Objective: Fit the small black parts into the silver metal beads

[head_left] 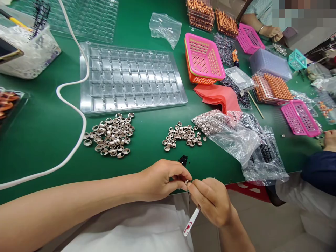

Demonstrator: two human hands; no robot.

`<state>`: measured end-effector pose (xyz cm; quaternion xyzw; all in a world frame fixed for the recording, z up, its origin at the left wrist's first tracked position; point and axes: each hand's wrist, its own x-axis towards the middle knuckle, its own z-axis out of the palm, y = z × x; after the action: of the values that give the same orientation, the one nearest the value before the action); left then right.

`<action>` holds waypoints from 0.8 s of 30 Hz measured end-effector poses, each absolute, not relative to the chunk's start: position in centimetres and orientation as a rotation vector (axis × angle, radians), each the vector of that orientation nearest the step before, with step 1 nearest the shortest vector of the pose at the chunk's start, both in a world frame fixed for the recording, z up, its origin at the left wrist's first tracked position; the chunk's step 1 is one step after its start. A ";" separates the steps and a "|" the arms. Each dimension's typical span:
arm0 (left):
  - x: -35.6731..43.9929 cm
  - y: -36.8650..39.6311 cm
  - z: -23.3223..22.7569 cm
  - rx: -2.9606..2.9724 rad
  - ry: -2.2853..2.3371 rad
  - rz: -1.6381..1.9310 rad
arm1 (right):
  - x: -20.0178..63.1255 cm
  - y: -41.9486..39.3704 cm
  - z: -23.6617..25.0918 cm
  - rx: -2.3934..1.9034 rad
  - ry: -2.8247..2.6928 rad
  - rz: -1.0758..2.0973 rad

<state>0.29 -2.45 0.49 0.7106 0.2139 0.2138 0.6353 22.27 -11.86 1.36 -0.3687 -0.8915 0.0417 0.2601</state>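
My left hand (160,179) and my right hand (210,199) meet at the near edge of the green table (42,133). Between the fingertips of both sits a small metal cap (187,181). My right hand also grips a white tool (191,221) with red marks, its handle pointing down toward me. A few tiny black parts (183,160) lie just beyond my left hand. Two loose heaps of metal caps lie farther out, a larger heap (111,134) on the left and a smaller heap (182,135) in the middle.
A clear compartment tray (131,78) lies behind the heaps, a white cable (76,112) curving past its left. Plastic bags of parts (231,134) lie right. Pink baskets (204,57), trays of orange parts (273,89) and other people's hands (273,32) sit beyond.
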 end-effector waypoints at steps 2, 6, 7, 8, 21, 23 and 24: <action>0.3 -2.5 0.5 1.632 0.474 0.505 | 22.3 -12.0 1.1 -1.002 -2.397 0.134; 0.3 -2.7 0.3 1.662 0.460 0.522 | 22.3 -12.4 0.4 -1.020 -2.374 0.144; 0.3 -2.8 0.3 1.670 0.457 0.524 | 22.3 -12.4 0.3 -1.023 -2.377 0.146; 0.3 -2.8 0.2 1.677 0.455 0.526 | 22.3 -12.5 0.3 -1.029 -2.382 0.155; 0.3 -2.7 0.1 1.589 0.527 0.443 | 21.3 -10.4 2.6 -1.027 -2.414 0.560; 0.5 -2.7 0.1 1.460 0.556 0.396 | 21.5 -10.4 2.3 -1.054 -2.407 0.538; 0.6 -2.6 0.1 1.369 0.568 0.371 | 21.6 -10.5 2.1 -1.068 -2.388 0.507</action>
<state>0.59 -2.64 0.13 0.6199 0.2573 0.1682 0.7220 21.64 -10.51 2.10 -0.3895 -0.8709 0.1850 0.2360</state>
